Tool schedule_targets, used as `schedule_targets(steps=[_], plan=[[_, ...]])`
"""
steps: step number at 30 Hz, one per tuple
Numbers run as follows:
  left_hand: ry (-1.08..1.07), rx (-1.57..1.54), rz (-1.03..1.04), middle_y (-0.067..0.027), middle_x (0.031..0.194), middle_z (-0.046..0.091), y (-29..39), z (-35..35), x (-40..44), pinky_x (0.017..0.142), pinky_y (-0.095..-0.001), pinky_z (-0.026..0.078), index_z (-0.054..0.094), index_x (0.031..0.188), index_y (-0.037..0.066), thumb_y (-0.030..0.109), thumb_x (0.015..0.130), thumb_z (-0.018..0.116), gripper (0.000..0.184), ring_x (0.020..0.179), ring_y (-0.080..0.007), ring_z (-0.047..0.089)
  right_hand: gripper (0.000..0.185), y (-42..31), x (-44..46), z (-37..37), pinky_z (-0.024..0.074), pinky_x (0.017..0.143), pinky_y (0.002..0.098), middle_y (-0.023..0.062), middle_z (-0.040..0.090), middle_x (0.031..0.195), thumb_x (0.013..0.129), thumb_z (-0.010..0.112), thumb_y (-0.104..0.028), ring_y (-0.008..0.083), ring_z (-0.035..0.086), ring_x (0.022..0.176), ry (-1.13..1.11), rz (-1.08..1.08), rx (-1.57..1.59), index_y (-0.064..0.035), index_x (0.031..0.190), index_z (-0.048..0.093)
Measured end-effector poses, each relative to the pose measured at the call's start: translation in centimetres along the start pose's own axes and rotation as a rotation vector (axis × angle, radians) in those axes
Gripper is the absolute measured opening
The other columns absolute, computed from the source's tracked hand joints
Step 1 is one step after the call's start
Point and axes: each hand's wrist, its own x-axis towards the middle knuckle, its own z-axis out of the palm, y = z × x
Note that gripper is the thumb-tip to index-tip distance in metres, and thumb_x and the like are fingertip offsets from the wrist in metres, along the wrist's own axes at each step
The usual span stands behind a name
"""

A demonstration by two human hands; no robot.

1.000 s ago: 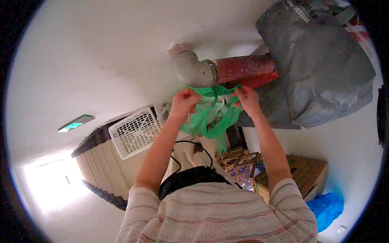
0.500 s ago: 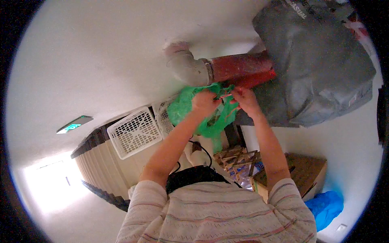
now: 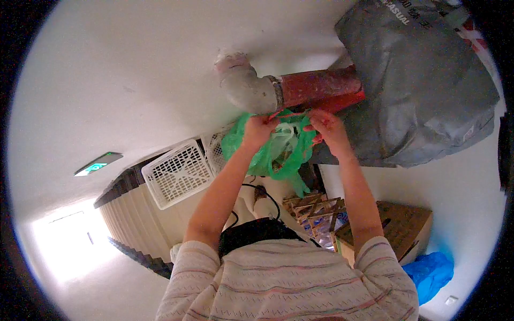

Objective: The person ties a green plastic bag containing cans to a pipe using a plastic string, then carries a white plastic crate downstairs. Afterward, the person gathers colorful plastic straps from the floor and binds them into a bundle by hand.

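Observation:
A green plastic bag [image 3: 267, 155] hangs in front of me with its mouth open, something whitish showing inside. Across its top runs a thin red string [image 3: 289, 114], stretched between my hands. My left hand [image 3: 259, 131] is closed on the string's left end, against the bag's rim. At the right, my right hand [image 3: 329, 129] pinches the other end, some fingers bent loosely beside the bag's edge. Whether either hand also grips the green plastic, I cannot tell.
Just beyond the bag, a grey elbow pipe [image 3: 249, 88] joins a red pipe [image 3: 318, 88]. A large grey bag [image 3: 417, 91] fills the upper right. White plastic crates [image 3: 179, 174] are at left; wooden sticks [image 3: 316, 208], a cardboard box [image 3: 407, 222] and a blue bag [image 3: 431, 275] lie lower right.
My hands have moved apart, the left one leftward and the right one slightly right. The red string between them is now drawn out, and the green bag's mouth shows wider.

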Motion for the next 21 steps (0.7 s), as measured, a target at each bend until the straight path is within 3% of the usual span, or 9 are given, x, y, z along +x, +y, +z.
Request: schedule_targets(steps=[4, 5, 7, 10, 13, 14, 16, 19, 21], plan=[[-0.027, -0.26, -0.107, -0.0006, 0.057, 0.052, -1.5, -0.1, 0.4, 0.045, -0.0267, 0.035, 0.062, 0.081, 0.002, 0.016, 0.074, 0.06, 0.016, 0.049, -0.0094, 0.046, 0.028, 1.6, 0.7, -1.5, 0.0415, 0.043, 0.0212, 0.0029, 0.059, 0.091, 0.083, 0.053, -0.029, 0.0146, 0.06, 0.074, -0.171, 0.068, 0.21, -0.008, 0.102, 0.053], [-0.03, -0.32, -0.15, -0.0007, 0.056, 0.052, -1.0, -0.2, 0.2, 0.044, -0.0264, 0.035, 0.063, 0.082, 0.002, 0.016, 0.074, 0.059, 0.016, 0.048, -0.0087, 0.046, 0.029, 2.7, 1.2, -2.0, 0.0408, 0.044, 0.0222, 0.0031, 0.059, 0.089, 0.083, 0.051, -0.032, 0.015, 0.059, 0.073, -0.162, 0.098, 0.383, -0.008, 0.099, 0.054], [-0.035, -0.313, -0.129, 0.0, 0.057, 0.052, -1.2, -0.1, 0.1, 0.044, -0.0251, 0.036, 0.062, 0.086, 0.002, 0.015, 0.074, 0.059, 0.017, 0.048, -0.0085, 0.046, 0.033, 3.8, 1.8, -2.4, 0.0393, 0.046, 0.0243, 0.0034, 0.059, 0.087, 0.084, 0.049, -0.039, 0.0157, 0.057, 0.072, -0.14, 0.157, 0.729, -0.008, 0.095, 0.055], [-0.023, -0.247, -0.074, -0.0006, 0.056, 0.053, -3.0, -0.1, 0.5, 0.046, -0.0258, 0.039, 0.063, 0.088, 0.006, 0.018, 0.075, 0.058, 0.018, 0.048, -0.0096, 0.048, 0.034, 3.3, 1.8, -2.5, 0.0378, 0.045, 0.0299, 0.0018, 0.058, 0.086, 0.082, 0.049, -0.044, 0.0176, 0.054, 0.064, -0.073, 0.225, 0.867, -0.0108, 0.089, 0.055], [0.016, -0.011, -0.054, -0.0018, 0.062, 0.057, -4.2, -1.2, 0.7, 0.049, -0.0258, 0.04, 0.063, 0.088, 0.007, 0.017, 0.077, 0.055, 0.016, 0.053, -0.0099, 0.049, 0.032, 6.1, 2.6, -3.7, 0.0367, 0.044, 0.0301, 0.0006, 0.059, 0.081, 0.082, 0.048, -0.044, 0.017, 0.053, 0.06, -0.11, 0.281, 0.784, -0.0132, 0.085, 0.057], [0.032, 0.092, -0.055, -0.0021, 0.065, 0.058, -4.3, -1.7, 0.8, 0.05, -0.0254, 0.04, 0.063, 0.087, 0.008, 0.016, 0.078, 0.054, 0.016, 0.055, -0.0098, 0.049, 0.032, 6.4, 2.9, -4.0, 0.0386, 0.045, 0.0319, 0.0011, 0.06, 0.079, 0.082, 0.048, -0.044, 0.0182, 0.055, 0.06, -0.097, 0.297, 0.574, -0.0135, 0.084, 0.058], [0.162, 0.251, -0.019, -0.0092, 0.062, 0.058, -4.6, -2.2, 1.1, 0.053, -0.0324, 0.043, 0.065, 0.084, 0.013, 0.026, 0.076, 0.055, 0.018, 0.056, -0.021, 0.054, 0.032, 5.8, 3.1, -3.9, 0.0423, 0.048, 0.0356, 0.0022, 0.062, 0.076, 0.08, 0.05, -0.044, 0.0205, 0.057, 0.06, -0.07, 0.321, 0.153, -0.0141, 0.081, 0.061], [0.268, 0.328, -0.006, -0.0145, 0.062, 0.057, -5.1, -2.6, 1.5, 0.056, -0.0379, 0.044, 0.065, 0.079, 0.014, 0.03, 0.073, 0.056, 0.019, 0.058, -0.0305, 0.056, 0.036, 5.7, 3.7, -3.3, 0.0448, 0.057, 0.0337, 0.0085, 0.061, 0.069, 0.076, 0.058, -0.041, 0.0185, 0.056, 0.061, 0.032, -0.002, -0.753, -0.0054, 0.079, 0.063], [0.315, 0.37, 0.0, -0.0153, 0.062, 0.057, -5.0, -2.6, 1.4, 0.056, -0.039, 0.044, 0.065, 0.077, 0.012, 0.029, 0.072, 0.057, 0.019, 0.059, -0.0326, 0.056, 0.028, 5.3, 3.8, -3.4, 0.0468, 0.061, 0.0359, 0.0084, 0.062, 0.076, 0.074, 0.058, -0.038, 0.0238, 0.059, 0.068, 0.083, -0.035, -0.969, -0.0105, 0.08, 0.064]])
